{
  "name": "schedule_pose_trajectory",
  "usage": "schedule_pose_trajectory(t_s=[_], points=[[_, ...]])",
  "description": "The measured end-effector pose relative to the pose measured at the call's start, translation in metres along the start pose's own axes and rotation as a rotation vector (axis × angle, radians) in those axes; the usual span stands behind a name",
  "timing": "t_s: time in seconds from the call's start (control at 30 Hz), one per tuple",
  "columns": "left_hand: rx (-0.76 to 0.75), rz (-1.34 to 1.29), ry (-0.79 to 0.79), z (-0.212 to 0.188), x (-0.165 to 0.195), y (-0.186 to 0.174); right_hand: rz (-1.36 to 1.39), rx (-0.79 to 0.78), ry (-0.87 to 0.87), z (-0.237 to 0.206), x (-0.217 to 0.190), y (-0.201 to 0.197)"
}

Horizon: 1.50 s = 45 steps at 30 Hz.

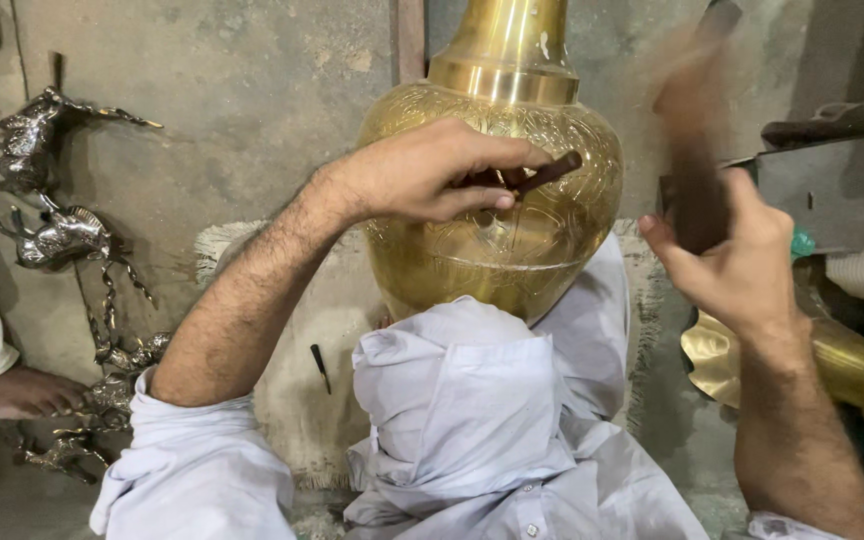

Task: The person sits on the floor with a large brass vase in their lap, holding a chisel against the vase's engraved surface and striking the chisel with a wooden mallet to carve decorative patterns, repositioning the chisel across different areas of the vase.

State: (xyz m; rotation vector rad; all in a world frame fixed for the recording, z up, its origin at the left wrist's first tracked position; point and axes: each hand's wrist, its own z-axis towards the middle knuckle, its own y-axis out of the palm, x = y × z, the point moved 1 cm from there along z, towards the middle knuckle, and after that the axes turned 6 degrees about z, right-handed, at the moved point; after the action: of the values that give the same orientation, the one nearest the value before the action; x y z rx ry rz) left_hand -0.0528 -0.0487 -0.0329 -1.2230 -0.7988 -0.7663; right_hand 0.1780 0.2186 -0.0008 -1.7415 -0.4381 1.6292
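Observation:
A large engraved brass vase (512, 240) stands between my cloth-covered knees, its neck rising out of the top of the frame. My left hand (422, 180) pinches a thin dark chisel (542, 175) whose tip rests against the vase's rounded belly. To the right my right hand (727, 260) is raised and grips the handle of a hammer (697, 130), which is blurred with motion above and right of the chisel.
Several silver metal horse figures (57, 235) lie on the floor at left, beside another person's bare foot (17, 390). A small dark tool (320, 367) lies on the mat. A brass trumpet-shaped piece (842, 365) and a dark metal block (822, 190) sit at right.

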Motion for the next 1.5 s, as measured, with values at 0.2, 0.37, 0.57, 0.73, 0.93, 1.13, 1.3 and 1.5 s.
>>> schedule_pose_trajectory(t_s=[0.2, 0.37, 0.57, 0.73, 0.93, 1.13, 1.3, 1.5], points=[[0.041, 0.045, -0.009, 0.001, -0.001, 0.005, 0.141, -0.006, 0.005, 0.017, -0.01, 0.004], [0.143, 0.032, -0.006, -0.011, 0.002, 0.007, -0.131, -0.098, 0.009, 0.038, -0.018, -0.001], [0.189, 0.004, -0.105, -0.019, 0.006, 0.013, -0.382, -0.2, -0.273, 0.069, -0.044, -0.011], [0.308, -0.009, -0.111, -0.025, 0.006, 0.022, -0.428, -0.235, -0.26, 0.085, -0.06, -0.011], [0.442, -0.043, -0.214, -0.037, 0.009, 0.037, -0.62, -0.351, -0.225, 0.108, -0.09, -0.009], [0.608, -0.219, -0.39, -0.046, 0.009, 0.061, -0.629, -0.379, -0.262, 0.13, -0.119, -0.011], [0.805, -0.309, -0.458, -0.051, 0.01, 0.088, -0.878, -0.403, -0.438, 0.139, -0.149, -0.004], [1.066, -0.533, -0.379, -0.048, 0.017, 0.116, -1.101, -0.549, -0.542, 0.148, -0.202, 0.015]])
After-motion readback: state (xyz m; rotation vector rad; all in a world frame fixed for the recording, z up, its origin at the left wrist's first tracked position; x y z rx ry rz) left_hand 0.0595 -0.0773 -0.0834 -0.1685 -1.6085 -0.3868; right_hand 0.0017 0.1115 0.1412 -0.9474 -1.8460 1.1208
